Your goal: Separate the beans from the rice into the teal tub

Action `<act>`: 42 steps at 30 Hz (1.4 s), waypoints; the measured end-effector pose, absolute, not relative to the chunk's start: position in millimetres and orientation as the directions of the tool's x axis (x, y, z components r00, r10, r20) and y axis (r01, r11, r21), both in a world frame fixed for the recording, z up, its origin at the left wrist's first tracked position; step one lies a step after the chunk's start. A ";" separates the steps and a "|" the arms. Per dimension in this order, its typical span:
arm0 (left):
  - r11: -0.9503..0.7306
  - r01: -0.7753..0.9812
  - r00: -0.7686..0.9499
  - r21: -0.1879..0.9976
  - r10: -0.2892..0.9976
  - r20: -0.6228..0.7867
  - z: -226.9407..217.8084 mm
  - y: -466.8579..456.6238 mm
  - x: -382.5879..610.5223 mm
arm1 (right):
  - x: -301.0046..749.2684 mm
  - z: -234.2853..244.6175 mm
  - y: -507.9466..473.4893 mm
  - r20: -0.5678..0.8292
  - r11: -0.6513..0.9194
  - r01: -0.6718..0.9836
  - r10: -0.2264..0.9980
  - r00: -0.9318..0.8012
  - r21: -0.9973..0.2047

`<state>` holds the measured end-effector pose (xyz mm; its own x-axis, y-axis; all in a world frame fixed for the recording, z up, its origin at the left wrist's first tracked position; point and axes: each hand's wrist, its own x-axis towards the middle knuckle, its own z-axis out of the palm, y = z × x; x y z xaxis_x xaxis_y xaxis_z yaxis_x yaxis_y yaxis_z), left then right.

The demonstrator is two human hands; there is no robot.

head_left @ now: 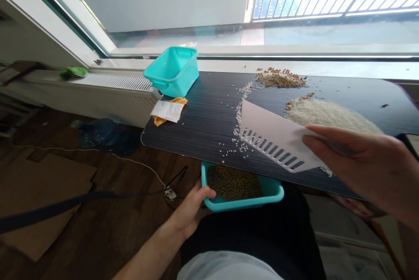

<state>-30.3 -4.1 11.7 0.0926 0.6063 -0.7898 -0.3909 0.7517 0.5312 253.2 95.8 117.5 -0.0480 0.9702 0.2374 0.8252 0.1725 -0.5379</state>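
My left hand [195, 203] is closed on the left rim of a turquoise bin [245, 204], its thumb over the edge. Small greenish-brown grains [234, 182] fill part of that bin, which sits just below the table's front edge. In my right hand [356, 153] is a white slotted plastic scraper [278, 133], held over the dark table. Its far edge is beside a line of loose white rice [238, 116]. Behind the scraper and my right hand lies a larger mound of rice [330, 114], partly hidden. A brown pile of grains [279, 78] lies near the window.
A second turquoise bin [188, 77] stands at the dark table's [203, 116] back left corner. Folded white paper [167, 110] lies on an orange cloth [159, 121] near it. A radiator [114, 82], a large plastic bottle [106, 136] and cables [170, 192] are to the left.
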 end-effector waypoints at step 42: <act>0.829 -0.257 0.227 0.497 0.551 -0.803 14.2 -0.4 13.6 | 298.3 115.6 85.0 0.313 0.057 0.921 0.947 0.072 -0.385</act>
<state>13.6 -0.4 14.2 0.2267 0.5511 -0.8030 -0.2565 0.8292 0.4967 298.3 85.0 115.6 0.0722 0.9470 0.3129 0.9210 0.0570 -0.3853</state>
